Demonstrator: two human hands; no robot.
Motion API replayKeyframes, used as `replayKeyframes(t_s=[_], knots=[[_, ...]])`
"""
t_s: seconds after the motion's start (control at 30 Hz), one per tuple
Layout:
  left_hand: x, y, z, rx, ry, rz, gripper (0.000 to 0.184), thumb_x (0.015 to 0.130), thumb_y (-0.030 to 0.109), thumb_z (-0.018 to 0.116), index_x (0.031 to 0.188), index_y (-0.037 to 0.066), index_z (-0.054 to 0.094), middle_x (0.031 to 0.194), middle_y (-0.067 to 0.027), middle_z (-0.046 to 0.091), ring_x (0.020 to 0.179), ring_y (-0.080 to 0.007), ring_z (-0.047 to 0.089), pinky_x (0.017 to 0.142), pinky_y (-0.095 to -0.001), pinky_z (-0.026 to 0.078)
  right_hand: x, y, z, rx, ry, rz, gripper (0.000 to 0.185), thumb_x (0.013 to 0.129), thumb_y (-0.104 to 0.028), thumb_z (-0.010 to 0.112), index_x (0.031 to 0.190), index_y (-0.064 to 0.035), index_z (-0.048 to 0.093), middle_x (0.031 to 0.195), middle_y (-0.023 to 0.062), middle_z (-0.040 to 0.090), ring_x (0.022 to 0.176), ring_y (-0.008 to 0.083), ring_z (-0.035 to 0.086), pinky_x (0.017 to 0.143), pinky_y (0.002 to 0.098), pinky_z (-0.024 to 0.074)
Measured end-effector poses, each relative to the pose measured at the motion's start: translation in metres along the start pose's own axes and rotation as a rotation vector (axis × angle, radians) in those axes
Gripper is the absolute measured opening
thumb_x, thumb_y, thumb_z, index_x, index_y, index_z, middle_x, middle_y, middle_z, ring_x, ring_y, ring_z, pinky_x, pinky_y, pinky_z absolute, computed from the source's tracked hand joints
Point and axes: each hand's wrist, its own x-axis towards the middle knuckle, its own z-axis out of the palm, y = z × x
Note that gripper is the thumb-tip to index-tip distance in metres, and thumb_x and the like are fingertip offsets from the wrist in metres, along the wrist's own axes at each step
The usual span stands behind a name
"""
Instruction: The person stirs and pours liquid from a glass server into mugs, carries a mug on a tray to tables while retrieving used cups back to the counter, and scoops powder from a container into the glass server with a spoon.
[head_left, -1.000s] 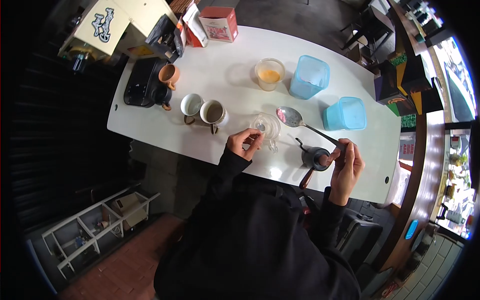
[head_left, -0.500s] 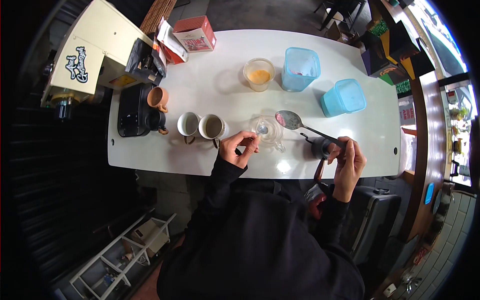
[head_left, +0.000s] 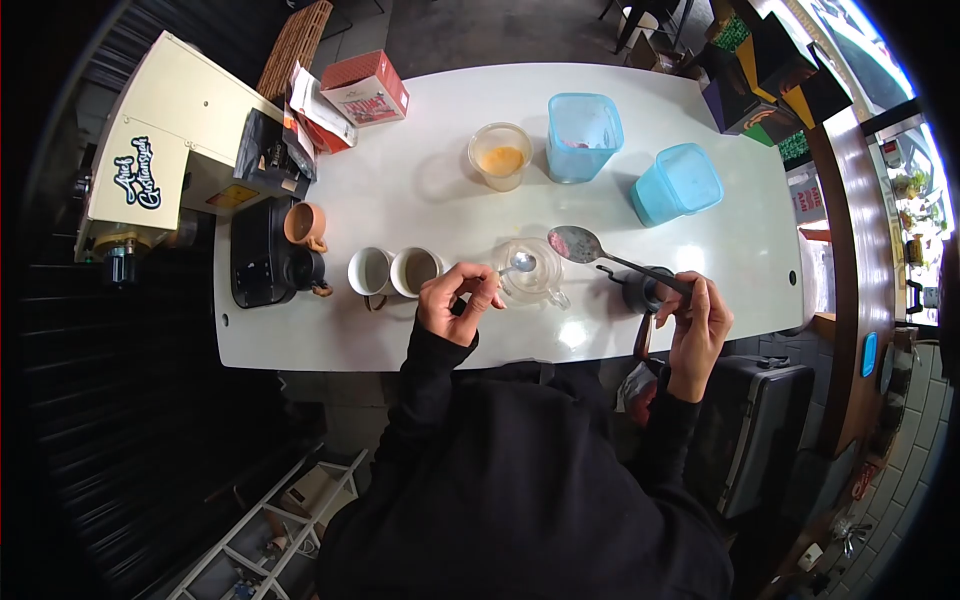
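Note:
Between the fingers of my left hand (head_left: pixel 458 300) is a small metal spoon (head_left: pixel 522 262), its bowl over a clear glass pitcher (head_left: pixel 535 285). My right hand (head_left: pixel 697 335) grips the handle of a large spoon (head_left: pixel 577 244), which has pink material on its bowl. That bowl hangs at the upper right of the pitcher. Partly behind my right hand stands a dark gooseneck kettle (head_left: pixel 640 292) with a brown handle. Two white mugs, one (head_left: pixel 371 271) beside the other (head_left: pixel 414 270), stand left of my left hand.
A plastic cup with orange contents (head_left: pixel 500 158) and two blue containers (head_left: pixel 584 138) (head_left: pixel 677 185) stand farther back on the white table (head_left: pixel 440 110). At the left are a black scale (head_left: pixel 262 255), a terracotta cup (head_left: pixel 304 226), a dark cup (head_left: pixel 305 269), a red-and-white box (head_left: pixel 366 90) and a cream machine (head_left: pixel 165 130).
The camera view has turned and shifted. My left hand has moved a little left from the pitcher, and the small spoon's bowl shows more clearly. The large spoon stays in my right hand.

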Motion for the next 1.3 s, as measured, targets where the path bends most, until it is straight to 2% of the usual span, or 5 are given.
replayKeyframes(t_s=[0.27, 0.6, 0.67, 0.87, 1.3], knots=[[0.011, 0.008, -0.007, -0.028, -0.056, 0.024, 0.018, 0.095, 0.014, 0.061, 0.089, -0.003, 0.057, 0.072, -0.0067, 0.063, 0.067, -0.0152, 0.066, 0.067, -0.0270, 0.052, 0.009, 0.002, 0.002, -0.025, 0.020, -0.017, 0.034, 0.103, -0.018, 0.043, 0.101, 0.0109, 0.060, 0.065, 0.0087, 0.058, 0.054, 0.0152, 0.058, 0.051, 0.0248, 0.0472], [0.008, 0.015, -0.015, -0.167, 0.024, 0.011, 0.021, 0.096, 0.015, 0.061, 0.088, -0.004, 0.055, 0.073, -0.0085, 0.058, 0.067, -0.0169, 0.063, 0.067, -0.0315, 0.054, 0.016, 0.003, 0.002, -0.016, -0.015, 0.003, 0.034, 0.103, -0.019, 0.043, 0.099, 0.0100, 0.060, 0.063, 0.0086, 0.057, 0.053, 0.0148, 0.057, 0.051, 0.0246, 0.0460], [0.008, 0.015, -0.014, -0.193, 0.060, -0.009, 0.019, 0.096, 0.017, 0.059, 0.088, 0.000, 0.057, 0.072, -0.0066, 0.054, 0.065, -0.0179, 0.059, 0.067, -0.0346, 0.052, 0.018, 0.003, 0.003, -0.023, -0.024, 0.002, 0.034, 0.103, -0.020, 0.043, 0.099, 0.0099, 0.061, 0.063, 0.0085, 0.057, 0.053, 0.0146, 0.057, 0.050, 0.0247, 0.0453], [0.002, 0.012, -0.018, -0.201, 0.109, 0.008, 0.022, 0.098, 0.022, 0.057, 0.088, 0.002, 0.054, 0.071, -0.0054, 0.053, 0.063, -0.0181, 0.060, 0.070, -0.0370, 0.050, 0.019, 0.002, 0.007, -0.074, -0.093, 0.033, 0.034, 0.102, -0.019, 0.044, 0.094, 0.0087, 0.062, 0.061, 0.0076, 0.057, 0.052, 0.0138, 0.056, 0.050, 0.0243, 0.0435], [-0.001, 0.007, -0.020, -0.228, 0.119, -0.007, 0.021, 0.097, 0.022, 0.058, 0.089, 0.002, 0.054, 0.071, -0.0053, 0.052, 0.063, -0.0180, 0.060, 0.071, -0.0374, 0.050, 0.020, 0.001, 0.012, -0.168, -0.109, 0.015, 0.033, 0.101, -0.016, 0.044, 0.091, 0.0098, 0.062, 0.063, 0.0078, 0.056, 0.053, 0.0138, 0.058, 0.051, 0.0243, 0.0447]])
